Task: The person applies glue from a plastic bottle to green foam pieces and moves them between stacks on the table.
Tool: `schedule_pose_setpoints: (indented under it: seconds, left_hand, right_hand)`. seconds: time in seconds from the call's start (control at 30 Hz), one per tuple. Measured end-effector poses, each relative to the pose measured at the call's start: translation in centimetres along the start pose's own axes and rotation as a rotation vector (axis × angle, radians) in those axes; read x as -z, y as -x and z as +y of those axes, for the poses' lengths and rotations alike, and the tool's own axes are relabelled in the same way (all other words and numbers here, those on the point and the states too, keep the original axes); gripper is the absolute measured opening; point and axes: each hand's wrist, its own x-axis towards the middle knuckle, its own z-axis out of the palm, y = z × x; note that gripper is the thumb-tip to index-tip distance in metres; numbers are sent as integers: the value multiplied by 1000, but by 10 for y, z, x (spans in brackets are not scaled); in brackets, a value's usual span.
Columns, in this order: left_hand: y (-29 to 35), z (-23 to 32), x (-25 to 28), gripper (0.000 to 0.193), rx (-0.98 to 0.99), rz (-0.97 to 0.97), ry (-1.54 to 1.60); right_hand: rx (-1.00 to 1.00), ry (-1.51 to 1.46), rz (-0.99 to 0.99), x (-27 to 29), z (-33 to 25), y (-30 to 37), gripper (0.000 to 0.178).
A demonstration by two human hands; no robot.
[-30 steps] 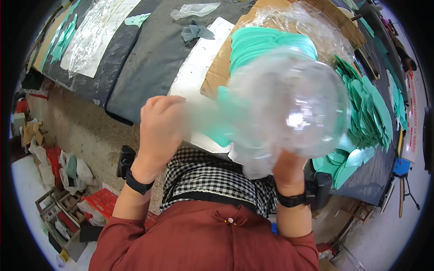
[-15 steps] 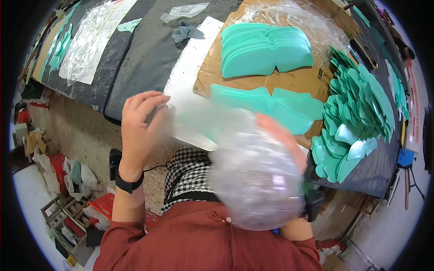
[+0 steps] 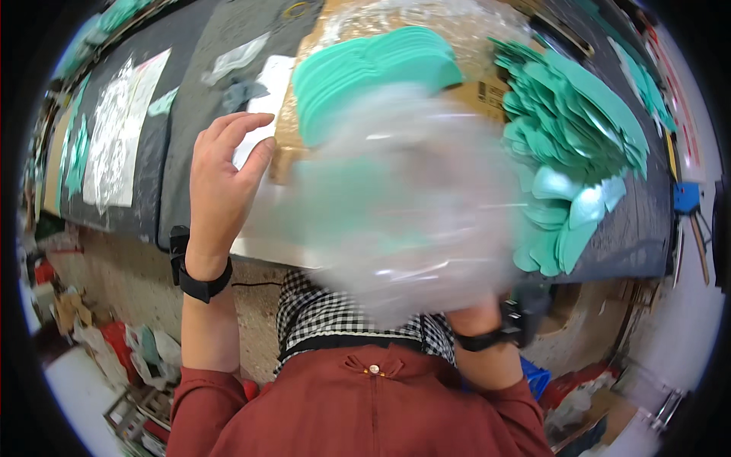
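A large clear plastic bag (image 3: 411,221), puffed out and smeared by motion, hangs over the table's near edge in front of me. My right hand (image 3: 478,314) is at its lower right; only the heel and wrist show, and the fingers are hidden in or behind the bag. To the left of the bag is my left hand (image 3: 228,160), raised with fingers curved and thumb apart, holding nothing. Behind the bag lies a neat stack of green, wavy-edged sheets (image 3: 365,68). Green also shows through the plastic, too blurred to make out.
A loose heap of green cut pieces (image 3: 571,114) covers the table's right side. Cardboard (image 3: 480,95) lies under the stack. A grey crumpled scrap (image 3: 242,93) and clear film (image 3: 236,59) are at the back left. Another dark table (image 3: 145,183) stands at far left.
The bag has swung up and spread over the table, covering the loose green sheets in front of the stack. My left hand has come up slightly, clear of the bag. The view has shifted.
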Motion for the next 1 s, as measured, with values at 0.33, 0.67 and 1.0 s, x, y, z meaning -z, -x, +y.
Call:
schedule_pose_setpoints:
  seconds: [0.33,0.67,1.0]
  left_hand:
    - [-27,20,-52,55,-156,-92,-217]
    - [-37,13,-54,49,-21,-100,-134]
    - [-35,21,-34,35,170,-98,48]
  right_hand:
    - [107,858,204,78,59,33,34]
    - [-64,-98,149,37,34,35,52]
    - [-296,182,269,76,88,103,61]
